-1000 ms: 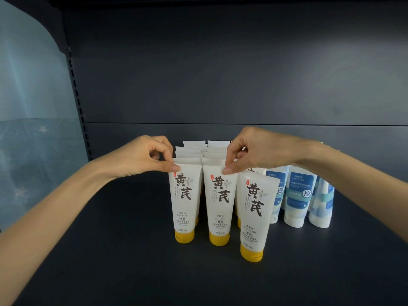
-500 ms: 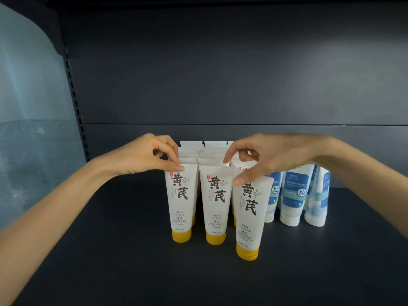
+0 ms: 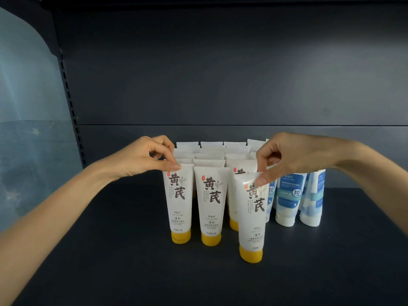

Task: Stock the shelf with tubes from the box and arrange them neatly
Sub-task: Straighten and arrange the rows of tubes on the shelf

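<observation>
Since the earlier frames, the right hand (image 3: 293, 157) has shifted from the middle front tube (image 3: 212, 206) to the forward tube (image 3: 251, 217). It is now pinching that tube's crimped top edge between thumb and forefinger, with the remaining fingers curling above. The forward tube is standing on its yellow cap, slightly tilted, ahead of the front row on the shelf (image 3: 110, 261). The left hand (image 3: 141, 157) is still pinching the top corner of the left front tube (image 3: 178, 204) between thumb and forefinger. The middle front tube is standing upright just beside it, with no hand on it. Further rows of white tubes (image 3: 212, 151) are standing close behind. Blue-and-white tubes (image 3: 287, 199) are standing cap-down just right of the group, under the right wrist.
</observation>
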Motion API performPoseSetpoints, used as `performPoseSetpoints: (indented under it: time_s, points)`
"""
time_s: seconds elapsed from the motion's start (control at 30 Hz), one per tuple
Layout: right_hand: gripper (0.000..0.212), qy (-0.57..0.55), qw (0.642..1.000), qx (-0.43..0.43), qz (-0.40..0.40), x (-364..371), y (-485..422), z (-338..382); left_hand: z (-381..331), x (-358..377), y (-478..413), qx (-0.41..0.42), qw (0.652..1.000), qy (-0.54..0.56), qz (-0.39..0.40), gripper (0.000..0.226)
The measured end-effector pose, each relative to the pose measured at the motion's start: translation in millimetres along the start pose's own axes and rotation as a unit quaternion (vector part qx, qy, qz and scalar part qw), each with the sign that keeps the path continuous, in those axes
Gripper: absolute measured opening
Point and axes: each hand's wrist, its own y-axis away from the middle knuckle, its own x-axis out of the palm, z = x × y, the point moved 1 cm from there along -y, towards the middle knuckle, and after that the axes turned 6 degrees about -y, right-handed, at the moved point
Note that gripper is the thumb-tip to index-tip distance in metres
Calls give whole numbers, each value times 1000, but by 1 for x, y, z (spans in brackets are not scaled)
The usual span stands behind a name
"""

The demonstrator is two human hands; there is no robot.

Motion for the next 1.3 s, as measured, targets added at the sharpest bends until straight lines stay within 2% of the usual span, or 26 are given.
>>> performPoseSetpoints:
  time_s: [0.1, 0.4, 0.53, 0.77, 1.07, 1.17, 1.3]
  points:
    - [44, -23, 999, -8, -35, 3, -3, -3, -1, -1, -2, -1, 1000, -3, 7, 8]
    - [35, -56, 992, 1, -114, 8, -10, -17, -8, -2, -4, 0, 999, -25, 33, 10]
    - [29, -74, 994, -1, -81, 8, -10, -19, -10, -4, -7, 6, 998, -48, 51, 15]
    - [38, -80, 994, -10, -71, 7, -12, -20, -9, -10, -8, 9, 995, -71, 62, 21]
    - [38, -91, 995, -17, -28, -1, -16, -22, -10, -15, -8, 24, 993, -90, 78, 28]
    - [43, -102, 992, -29, -68, -11, -19, -23, -10, -20, -12, 30, 993, -91, 64, 37]
    - [39, -95, 982, -25, -163, -36, -30, -29, -10, -34, -24, 42, 996, -80, 10, 44]
